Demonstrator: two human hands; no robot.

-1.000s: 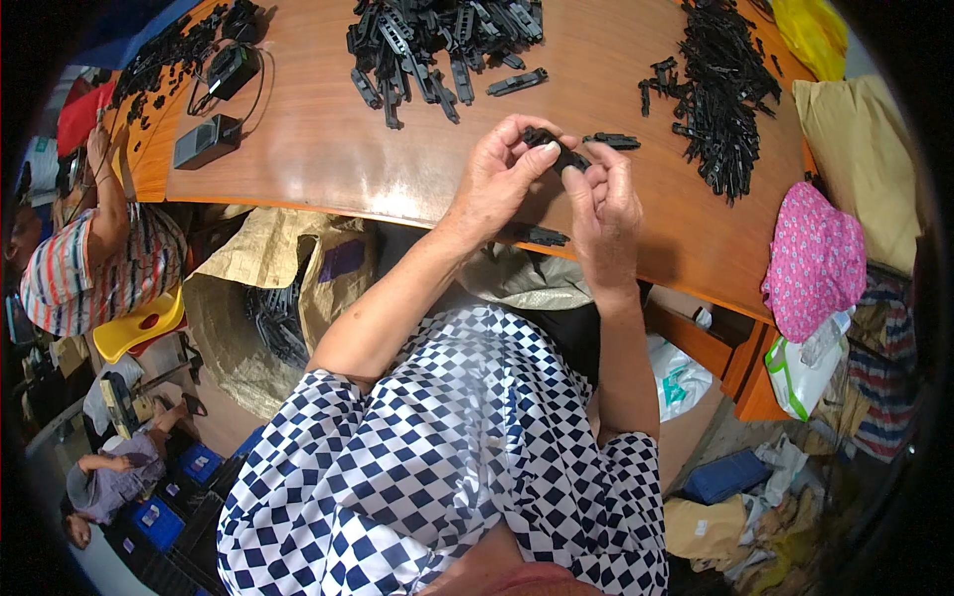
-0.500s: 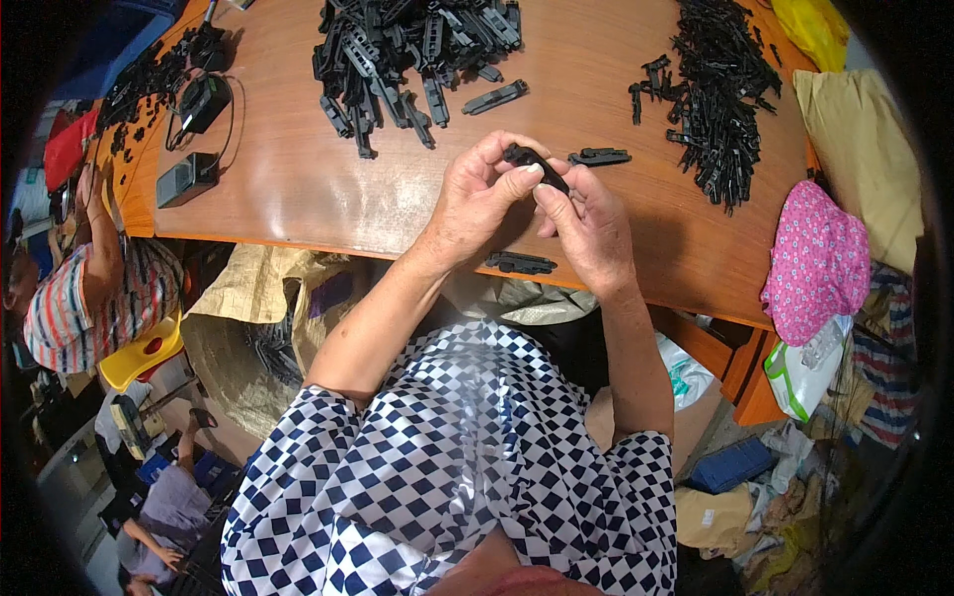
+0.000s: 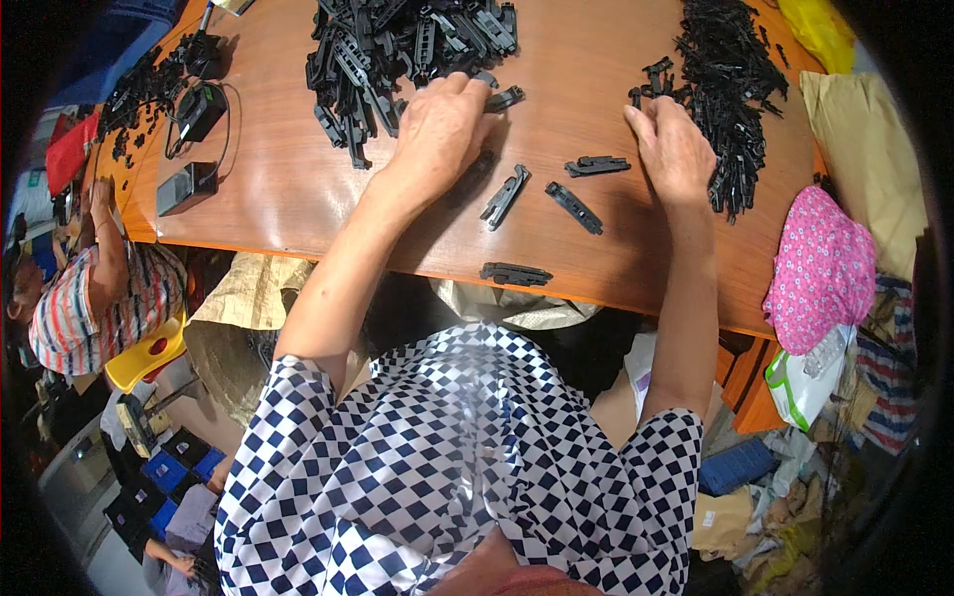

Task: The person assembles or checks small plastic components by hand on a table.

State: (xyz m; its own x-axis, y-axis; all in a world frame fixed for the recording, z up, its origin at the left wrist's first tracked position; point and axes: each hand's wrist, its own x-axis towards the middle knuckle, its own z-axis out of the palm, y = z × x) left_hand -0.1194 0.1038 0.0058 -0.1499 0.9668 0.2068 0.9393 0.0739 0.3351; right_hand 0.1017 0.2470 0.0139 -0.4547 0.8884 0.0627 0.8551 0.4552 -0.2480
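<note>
My left hand [image 3: 442,134] rests at the near right edge of a heap of long black plastic parts [image 3: 397,45]. Its fingers are closed round one end of a loose black plastic part [image 3: 507,97], whose other end sticks out to the right. My right hand [image 3: 678,149] is by the left edge of another heap of smaller black pieces [image 3: 730,99], its thumb and fingers apart beside a few strays [image 3: 656,77]. Between my hands lie a tilted part [image 3: 506,198], a second part [image 3: 574,208] and a third [image 3: 598,165]. One more part [image 3: 517,273] is at the table's near edge.
Black adapters with cables [image 3: 187,189] and small black bits are at the table's left. A pink flowered cloth [image 3: 820,268] and a tan sack [image 3: 865,149] flank the right side. A person in a striped shirt [image 3: 104,298] sits at the left.
My hands have parted: the left moved up-left to the long parts, the right up-right to the smaller pieces. The black part they held is let go; two more parts now lie between them.
</note>
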